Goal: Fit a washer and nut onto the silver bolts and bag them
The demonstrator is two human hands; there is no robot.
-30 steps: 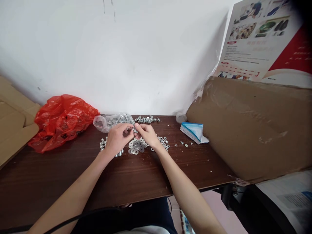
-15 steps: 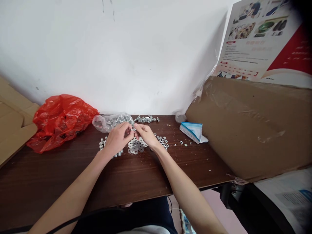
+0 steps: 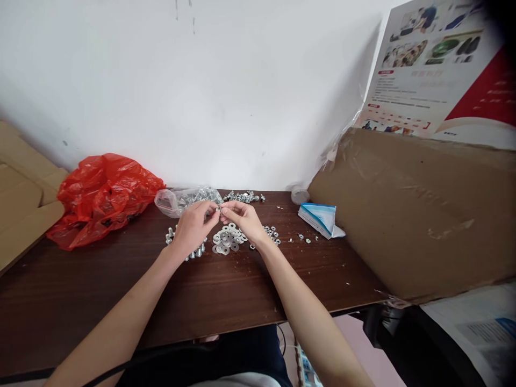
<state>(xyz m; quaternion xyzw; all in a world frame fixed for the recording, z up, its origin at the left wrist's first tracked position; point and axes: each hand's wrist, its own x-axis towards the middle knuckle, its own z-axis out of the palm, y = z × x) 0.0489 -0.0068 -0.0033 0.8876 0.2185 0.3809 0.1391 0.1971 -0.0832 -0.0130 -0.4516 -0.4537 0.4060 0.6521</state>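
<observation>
My left hand [image 3: 196, 223] and my right hand [image 3: 243, 217] meet fingertip to fingertip over the table. Both pinch a small metal piece [image 3: 220, 210], which looks like a bolt with a washer; its details are too small to tell. Below and between them lies a pile of flat washers [image 3: 226, 239]. Bolts [image 3: 197, 252] stand partly hidden under my left hand. Beside my right wrist are several nuts [image 3: 273, 234].
Behind my hands are a clear bag of metal parts [image 3: 189, 200] and a heap of small screws [image 3: 242, 196]. A red plastic bag [image 3: 105, 199] lies left; a blue-white packet [image 3: 319, 219] and a large cardboard box [image 3: 419, 215] are right.
The fingertips of both hands have come together around the small metal piece, which now shows more clearly. My right hand's fingers have straightened a little. The view has shifted slightly.
</observation>
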